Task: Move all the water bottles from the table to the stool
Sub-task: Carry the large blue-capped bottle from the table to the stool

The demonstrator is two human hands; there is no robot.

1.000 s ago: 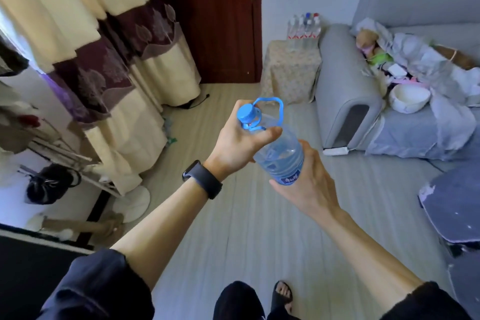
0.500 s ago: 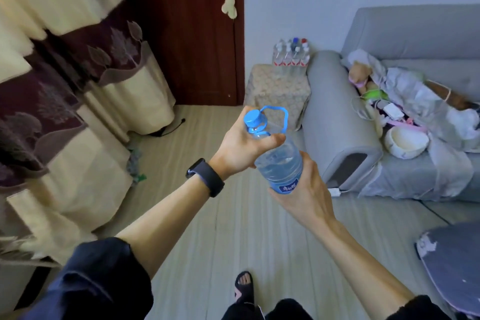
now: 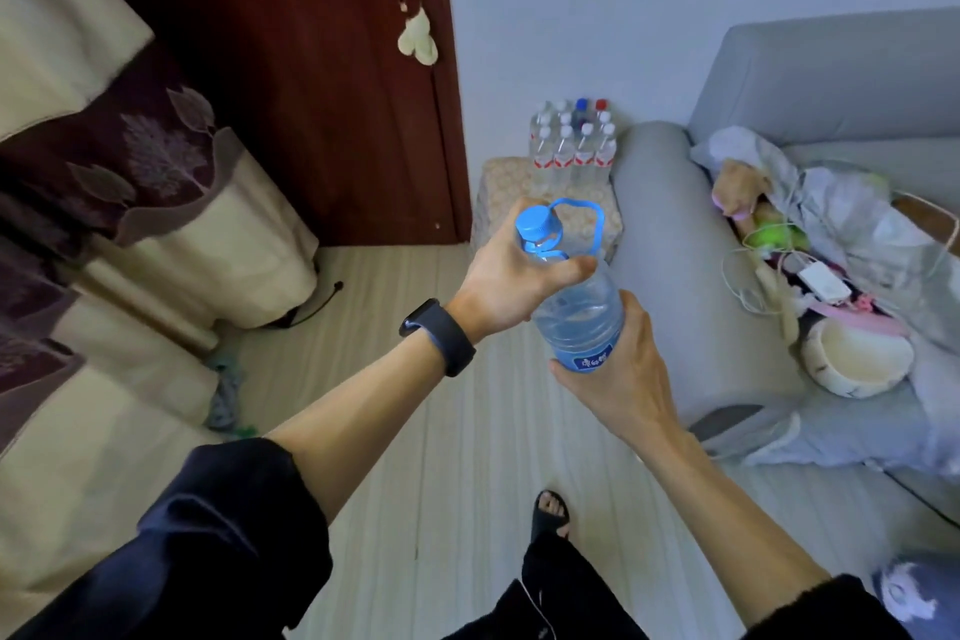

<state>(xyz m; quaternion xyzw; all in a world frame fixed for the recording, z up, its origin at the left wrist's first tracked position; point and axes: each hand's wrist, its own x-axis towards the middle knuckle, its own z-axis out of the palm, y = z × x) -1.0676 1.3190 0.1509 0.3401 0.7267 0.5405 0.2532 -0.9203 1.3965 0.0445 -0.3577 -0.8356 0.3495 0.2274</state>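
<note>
Bedroom floor (image 3: 457, 457), both hands gripping bottle (image 3: 576, 312)

Stool (image 3: 498, 182) front bare; bottles (image 3: 571, 146) behind

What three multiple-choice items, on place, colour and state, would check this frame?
1. Where do the small bottles stand?
A. on the floor
B. on the stool by the sofa
C. on a shelf
2. What colour is the big bottle's cap?
A. red
B. blue
C. white
3. How is the big bottle held?
A. by one hand
B. by no hand
C. by both hands
Key: 1 B, they stand clustered on the stool against the sofa arm; 2 B, the cap is plainly blue; 3 C, the left hand grips the neck and the right hand cups the base.
</note>
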